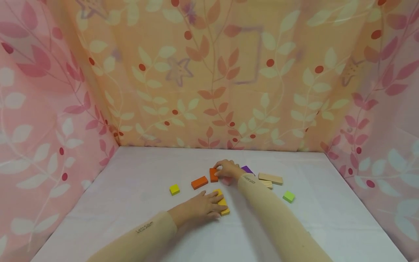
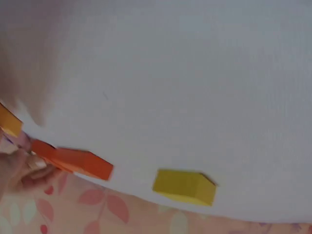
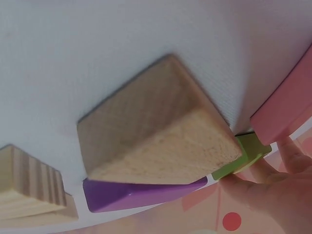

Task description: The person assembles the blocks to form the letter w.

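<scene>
My left hand (image 1: pixel 206 205) lies over an amber-yellow block (image 1: pixel 222 202), its fingers spread across the top. That block's end (image 2: pixel 9 122) shows at the left edge of the left wrist view. Just beyond, my right hand (image 1: pixel 229 169) pinches the upper part of an upright-lying orange block (image 1: pixel 214 175) between thumb and forefinger. A second orange block (image 1: pixel 199 182) lies left of it. Under the right palm is a pink block (image 1: pixel 226 180), partly covered. In the right wrist view, the other fingers (image 3: pixel 239 187) reach a green block (image 3: pixel 246 153) beside the pink one.
A small yellow block (image 1: pixel 175 189) sits at left. Right of the hands lie a purple block (image 1: pixel 247 170), a plain wooden block (image 1: pixel 271 178), a striped wooden block (image 1: pixel 267 184) and a light-green block (image 1: pixel 288 197). Patterned curtains (image 1: pixel 212 91) surround the white table (image 1: pixel 140 174).
</scene>
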The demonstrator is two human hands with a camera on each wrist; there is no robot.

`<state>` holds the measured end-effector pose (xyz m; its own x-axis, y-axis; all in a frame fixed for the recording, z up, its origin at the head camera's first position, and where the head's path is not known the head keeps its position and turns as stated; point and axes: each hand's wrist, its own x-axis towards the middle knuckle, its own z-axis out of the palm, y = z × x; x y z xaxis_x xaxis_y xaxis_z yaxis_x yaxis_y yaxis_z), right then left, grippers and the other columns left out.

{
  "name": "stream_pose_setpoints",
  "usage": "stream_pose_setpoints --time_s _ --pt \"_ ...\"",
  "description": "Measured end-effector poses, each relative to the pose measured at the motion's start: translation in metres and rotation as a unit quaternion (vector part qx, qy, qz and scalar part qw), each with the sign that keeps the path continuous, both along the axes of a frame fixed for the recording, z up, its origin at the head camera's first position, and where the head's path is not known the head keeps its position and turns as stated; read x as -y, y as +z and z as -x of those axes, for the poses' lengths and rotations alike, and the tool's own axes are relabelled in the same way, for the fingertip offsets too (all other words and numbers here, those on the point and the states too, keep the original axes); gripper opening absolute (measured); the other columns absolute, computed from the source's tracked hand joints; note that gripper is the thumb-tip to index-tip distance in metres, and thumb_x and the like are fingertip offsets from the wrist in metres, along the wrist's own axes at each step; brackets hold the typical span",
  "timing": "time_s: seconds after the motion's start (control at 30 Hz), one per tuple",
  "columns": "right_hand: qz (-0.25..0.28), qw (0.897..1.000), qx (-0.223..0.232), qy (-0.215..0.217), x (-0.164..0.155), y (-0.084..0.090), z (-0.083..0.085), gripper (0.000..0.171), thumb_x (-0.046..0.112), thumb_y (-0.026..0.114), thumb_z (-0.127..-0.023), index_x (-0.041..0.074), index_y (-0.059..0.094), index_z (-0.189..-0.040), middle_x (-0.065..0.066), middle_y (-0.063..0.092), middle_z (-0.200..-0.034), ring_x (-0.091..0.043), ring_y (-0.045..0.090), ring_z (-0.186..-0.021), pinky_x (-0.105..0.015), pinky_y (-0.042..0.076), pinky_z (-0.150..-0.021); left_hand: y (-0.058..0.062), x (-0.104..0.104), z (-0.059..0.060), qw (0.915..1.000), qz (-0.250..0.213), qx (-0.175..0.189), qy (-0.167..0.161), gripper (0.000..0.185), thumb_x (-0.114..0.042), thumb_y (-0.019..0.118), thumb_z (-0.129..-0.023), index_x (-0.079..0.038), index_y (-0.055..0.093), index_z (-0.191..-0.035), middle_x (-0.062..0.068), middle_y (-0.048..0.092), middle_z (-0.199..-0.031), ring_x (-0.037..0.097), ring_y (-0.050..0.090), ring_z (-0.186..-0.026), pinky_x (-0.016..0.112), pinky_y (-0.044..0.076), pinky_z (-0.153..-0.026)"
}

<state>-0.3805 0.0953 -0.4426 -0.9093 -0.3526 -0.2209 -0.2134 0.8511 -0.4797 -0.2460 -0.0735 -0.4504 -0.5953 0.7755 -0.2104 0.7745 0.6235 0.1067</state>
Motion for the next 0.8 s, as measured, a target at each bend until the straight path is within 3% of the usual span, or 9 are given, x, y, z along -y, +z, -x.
stream_pose_setpoints --time_s 0.07,0.2,0.3,0.5,0.8 --pt "-0.001 1.0 0.0 -0.002 0.0 -0.001 0.0 0.033 0.029 0.071 -0.09 0.019 0.068 -0.121 -0.009 0.057 -0.132 -0.034 0.045 -0.115 -0.059 0.03 -0.099 0.001 0.001 0.007 1.0 0.001 0.003 -0.004 0.045 -0.046 0.04 -0.102 -0.036 0.045 -0.146 -0.002 0.03 -0.157 0.02 0.02 -0.146 0.055 0.022 -0.113" --pt "-0.002 1.0 0.002 -0.002 0.0 -0.001 -0.001 0.034 0.03 0.071 -0.089 0.019 0.068 -0.122 -0.009 0.058 -0.132 -0.033 0.046 -0.114 -0.059 0.03 -0.099 0.0 0.0 0.012 0.9959 0.037 -0.077 -0.031 0.046 -0.047 0.043 -0.101 -0.035 0.046 -0.146 -0.003 0.036 -0.154 0.021 0.024 -0.145 0.051 0.023 -0.113" --pt "-0.002 1.0 0.003 -0.004 0.0 -0.002 -0.001 0.035 0.031 0.071 -0.089 0.02 0.068 -0.122 -0.008 0.057 -0.132 -0.033 0.045 -0.115 -0.058 0.03 -0.1 -0.001 -0.004 0.009 0.9924 0.045 -0.107 -0.041 0.05 -0.049 0.043 -0.101 -0.027 0.048 -0.145 0.0 0.042 -0.15 0.022 0.034 -0.14 0.048 0.031 -0.11" --pt "-0.017 1.0 0.008 -0.007 0.0 -0.003 0.0 0.034 0.032 0.07 -0.09 0.024 0.068 -0.123 -0.008 0.052 -0.138 -0.033 0.042 -0.122 -0.056 0.03 -0.102 -0.001 -0.008 0.002 0.9962 0.05 -0.071 -0.007 0.058 -0.051 0.044 -0.1 -0.018 0.045 -0.147 0.002 0.037 -0.154 0.022 0.035 -0.14 0.043 0.036 -0.108" --pt "-0.031 0.999 -0.001 0.01 0.004 -0.003 -0.003 0.033 0.033 0.071 -0.09 0.023 0.069 -0.121 -0.011 0.049 -0.14 -0.036 0.039 -0.126 -0.063 0.028 -0.101 0.002 -0.003 -0.002 0.9952 0.051 -0.078 0.028 0.059 -0.052 0.05 -0.097 -0.017 0.048 -0.145 0.003 0.042 -0.15 0.023 0.039 -0.137 0.047 0.04 -0.105"
